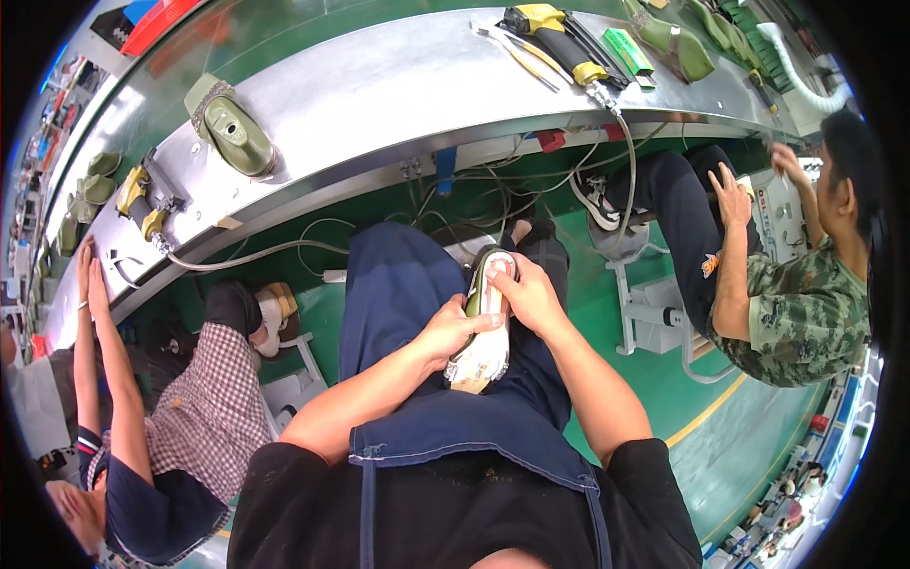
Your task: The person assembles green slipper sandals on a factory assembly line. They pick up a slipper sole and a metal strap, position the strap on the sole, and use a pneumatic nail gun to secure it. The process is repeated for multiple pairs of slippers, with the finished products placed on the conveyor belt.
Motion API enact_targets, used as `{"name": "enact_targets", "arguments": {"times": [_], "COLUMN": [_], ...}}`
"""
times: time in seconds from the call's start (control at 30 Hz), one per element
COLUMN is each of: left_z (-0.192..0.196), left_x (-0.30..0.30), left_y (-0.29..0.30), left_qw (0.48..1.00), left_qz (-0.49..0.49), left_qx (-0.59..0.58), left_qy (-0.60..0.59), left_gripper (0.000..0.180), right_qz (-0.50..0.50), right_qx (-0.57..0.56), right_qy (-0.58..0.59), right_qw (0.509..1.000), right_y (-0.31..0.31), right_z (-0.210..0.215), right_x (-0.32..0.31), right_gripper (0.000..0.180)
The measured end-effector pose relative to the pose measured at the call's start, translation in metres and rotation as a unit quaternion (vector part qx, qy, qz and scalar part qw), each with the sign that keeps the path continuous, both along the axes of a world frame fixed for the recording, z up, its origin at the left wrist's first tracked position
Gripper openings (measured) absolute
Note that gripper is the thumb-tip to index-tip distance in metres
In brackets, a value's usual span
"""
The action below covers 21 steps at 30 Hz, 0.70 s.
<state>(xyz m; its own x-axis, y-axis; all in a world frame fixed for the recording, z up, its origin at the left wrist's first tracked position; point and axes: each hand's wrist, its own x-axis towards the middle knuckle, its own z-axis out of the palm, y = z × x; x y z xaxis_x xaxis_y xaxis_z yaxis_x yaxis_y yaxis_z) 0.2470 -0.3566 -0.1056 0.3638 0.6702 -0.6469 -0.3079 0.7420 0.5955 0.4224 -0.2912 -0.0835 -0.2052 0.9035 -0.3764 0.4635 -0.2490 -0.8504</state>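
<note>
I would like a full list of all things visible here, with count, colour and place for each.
shoe: one, olive green with pale sole, on the lap, between both hands
shoes on lasts: several, olive green, on the metal bench
metal bench: one, silver, across the top
power tools: two, yellow and black, on the bench
co-workers: two, seated at left and right
apron: one, dark blue, over the lap
left hand: holds the shoe's side
right hand: presses on the sole
</note>
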Motion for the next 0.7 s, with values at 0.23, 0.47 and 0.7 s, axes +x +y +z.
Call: {"name": "enact_targets", "arguments": {"times": [0.23,0.47,0.7], "left_z": [-0.015,-0.025,-0.032], "left_x": [-0.005,-0.006,-0.015], "left_y": [0.017,0.054,0.081], "left_qw": [0.998,0.974,0.943], "left_qz": [-0.058,0.063,0.009], "left_qx": [-0.013,0.183,0.274], "left_qy": [0.016,0.12,0.188], "left_gripper": [0.057,0.045,0.036], "right_qz": [0.032,-0.096,-0.098], "right_qx": [-0.023,-0.117,-0.06], "right_qy": [-0.044,0.175,0.162], "right_qw": [0.998,0.973,0.98], "right_y": [0.021,0.028,0.029], "right_z": [-0.039,-0.036,-0.036], "right_x": [0.005,0.021,0.018], "right_gripper": [0.055,0.032,0.031]}}
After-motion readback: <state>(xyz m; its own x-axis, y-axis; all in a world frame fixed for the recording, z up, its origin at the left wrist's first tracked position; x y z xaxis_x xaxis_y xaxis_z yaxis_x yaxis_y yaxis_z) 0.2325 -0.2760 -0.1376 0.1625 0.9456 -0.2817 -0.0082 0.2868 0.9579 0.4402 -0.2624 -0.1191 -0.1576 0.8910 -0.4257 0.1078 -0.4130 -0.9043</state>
